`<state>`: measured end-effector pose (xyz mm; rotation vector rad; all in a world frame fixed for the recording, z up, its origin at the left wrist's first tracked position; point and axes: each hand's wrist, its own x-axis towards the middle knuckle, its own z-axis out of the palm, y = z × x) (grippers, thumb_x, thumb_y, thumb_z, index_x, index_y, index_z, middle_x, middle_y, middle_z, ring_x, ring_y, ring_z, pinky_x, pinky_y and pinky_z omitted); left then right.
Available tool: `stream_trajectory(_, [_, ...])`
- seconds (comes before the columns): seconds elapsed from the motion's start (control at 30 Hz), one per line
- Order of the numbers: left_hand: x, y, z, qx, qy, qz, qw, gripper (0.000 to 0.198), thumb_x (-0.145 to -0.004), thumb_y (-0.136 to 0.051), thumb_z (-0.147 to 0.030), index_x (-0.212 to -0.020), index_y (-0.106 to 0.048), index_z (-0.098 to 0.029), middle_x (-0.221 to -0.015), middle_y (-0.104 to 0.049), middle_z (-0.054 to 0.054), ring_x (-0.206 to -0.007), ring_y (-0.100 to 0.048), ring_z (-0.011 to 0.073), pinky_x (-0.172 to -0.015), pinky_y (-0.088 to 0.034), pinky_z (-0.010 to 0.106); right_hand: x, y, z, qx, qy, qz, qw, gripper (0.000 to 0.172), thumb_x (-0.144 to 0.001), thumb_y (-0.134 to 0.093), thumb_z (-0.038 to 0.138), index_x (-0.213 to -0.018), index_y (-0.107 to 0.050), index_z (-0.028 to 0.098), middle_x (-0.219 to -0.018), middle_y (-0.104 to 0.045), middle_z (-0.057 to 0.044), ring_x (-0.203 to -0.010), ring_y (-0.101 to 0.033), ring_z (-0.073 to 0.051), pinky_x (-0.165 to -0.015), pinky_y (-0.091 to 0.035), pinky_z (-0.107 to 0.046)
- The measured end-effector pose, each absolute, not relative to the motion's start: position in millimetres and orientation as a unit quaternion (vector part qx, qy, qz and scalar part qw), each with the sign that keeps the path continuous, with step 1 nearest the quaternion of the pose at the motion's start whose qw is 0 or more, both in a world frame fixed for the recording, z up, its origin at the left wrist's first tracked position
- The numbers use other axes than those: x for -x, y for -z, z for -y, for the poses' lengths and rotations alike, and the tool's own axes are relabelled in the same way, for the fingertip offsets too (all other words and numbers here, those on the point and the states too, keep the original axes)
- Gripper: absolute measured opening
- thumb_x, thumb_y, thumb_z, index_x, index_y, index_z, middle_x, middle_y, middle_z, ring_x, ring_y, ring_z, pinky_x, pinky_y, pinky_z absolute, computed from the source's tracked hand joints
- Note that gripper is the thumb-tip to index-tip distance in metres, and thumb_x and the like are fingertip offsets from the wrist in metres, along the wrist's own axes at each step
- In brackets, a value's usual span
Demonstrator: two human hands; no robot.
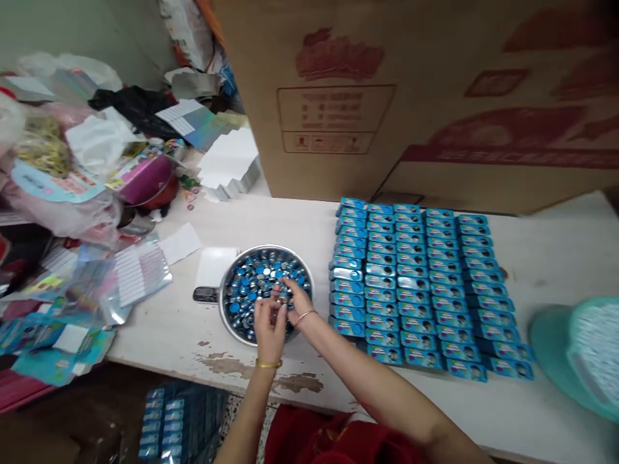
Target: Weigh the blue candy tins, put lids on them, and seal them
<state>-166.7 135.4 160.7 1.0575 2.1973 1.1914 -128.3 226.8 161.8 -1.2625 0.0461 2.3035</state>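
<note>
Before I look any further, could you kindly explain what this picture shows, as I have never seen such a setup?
There is no machine here: a person works with two bare hands, and the one picture comes from a camera on that person's head, looking forward and down. The left hand and right hand meet above a metal pan filled with small round blue and silver pieces. What the fingertips hold is too small to tell. On the white table, rows of blue boxes stand to the right, with a green tub beyond; a large cardboard box stands behind.
</note>
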Motion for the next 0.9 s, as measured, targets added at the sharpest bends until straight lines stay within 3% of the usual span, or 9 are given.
stream_trajectory(0.07, [160, -166, -140, -0.439, -0.414, -0.780, 0.165, 0.014, -0.086, -0.055, -0.033, -0.085, -0.055, -0.020, -0.099, -0.054, 0.007, -0.095, -0.056, 0.0191, -0.077, -0.049, 0.029, 119, -165, -230, 0.449, -0.857, -0.030, 0.252, 0.018, -0.073, -0.067, 0.032, -0.080, -0.060, 0.018, -0.058, -0.060, 0.003, -0.051, -0.057, -0.012, -0.048, -0.048, -0.023])
stream_trajectory(0.27, [114, -190, -159, -0.569, -0.331, -0.740, 0.136, 0.024, -0.089, -0.052, -0.027, -0.111, -0.054, -0.020, -0.106, -0.057, 0.009, -0.097, -0.059, 0.0196, -0.081, -0.051, 0.033, 53, -179, -242, 0.443, -0.857, -0.018, 0.263, 0.018, -0.070, -0.069, 0.030, -0.080, -0.065, 0.017, -0.064, -0.065, 0.002, -0.054, -0.056, -0.011, -0.045, -0.043, -0.020])
stream_trajectory(0.53, [16, -213, -216, -0.645, -0.273, -0.686, 0.197, 0.017, -0.088, -0.052, -0.021, -0.105, -0.058, -0.021, -0.100, -0.059, 0.006, -0.083, -0.061, 0.0159, -0.071, -0.051, 0.028, -67, -186, -275, 0.451, -0.824, -0.048, 0.339, 0.024, -0.062, -0.076, 0.033, -0.078, -0.067, 0.017, -0.065, -0.066, 0.001, -0.059, -0.059, -0.011, -0.053, -0.048, -0.021])
stream_trajectory(0.8, [-40, -204, -280, -0.648, -0.357, -0.628, 0.241, 0.012, -0.090, -0.053, -0.028, -0.094, -0.061, -0.019, -0.089, -0.057, 0.005, -0.084, -0.059, 0.0148, -0.073, -0.051, 0.028, -146, -183, -324, 0.426, -0.820, -0.095, 0.370, 0.012, -0.074, -0.066, 0.029, -0.077, -0.067, 0.018, -0.064, -0.065, 0.000, -0.057, -0.060, -0.012, -0.051, -0.049, -0.021])
stream_trajectory(0.9, [-39, -201, -298, -0.684, -0.329, -0.589, 0.278, 0.018, -0.088, -0.056, -0.029, -0.105, -0.059, -0.020, -0.098, -0.057, 0.006, -0.090, -0.059, 0.0159, -0.076, -0.051, 0.029, -156, -179, -341, 0.412, -0.823, -0.102, 0.377, 0.012, -0.076, -0.063, 0.028, -0.077, -0.067, 0.017, -0.065, -0.067, -0.002, -0.058, -0.062, -0.014, -0.049, -0.049, -0.022])
